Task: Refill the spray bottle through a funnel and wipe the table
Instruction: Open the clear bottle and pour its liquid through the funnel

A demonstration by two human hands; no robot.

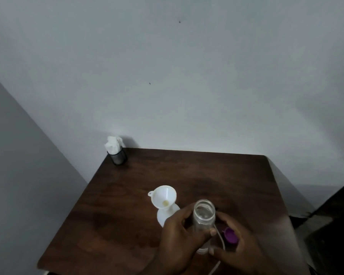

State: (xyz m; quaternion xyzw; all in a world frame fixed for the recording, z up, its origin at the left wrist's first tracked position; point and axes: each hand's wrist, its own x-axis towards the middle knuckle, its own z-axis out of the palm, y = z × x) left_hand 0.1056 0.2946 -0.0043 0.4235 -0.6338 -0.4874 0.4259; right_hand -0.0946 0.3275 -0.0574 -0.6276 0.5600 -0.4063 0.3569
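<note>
Table: dark brown wood, set into a corner of pale wall.
White funnel: stands upright near the middle of the table, its spout down in the neck of a white bottle; a small tab with a hole sticks out from its rim on the far-left side.
White bottle: directly under the funnel, standing on the table, its right side partly hidden by the left hand.
Clear bottle: just right of the funnel and a little nearer the camera, mouth open and facing up, roughly upright. Whether it holds liquid cannot be told.
Left hand: near-right of the funnel, fingers and thumb curled round the clear bottle's body in a firm wrap.
Right hand: right of the clear bottle, fingers curled, with a purple cap held in the crook between thumb and fingers; the fingertips reach the clear bottle.
Thin white tube: runs from beside the purple cap toward the camera, passing under the right thumb.
Black mesh cup: well beyond the funnel, at the table's far-left corner, stuffed with white tissue.
</note>
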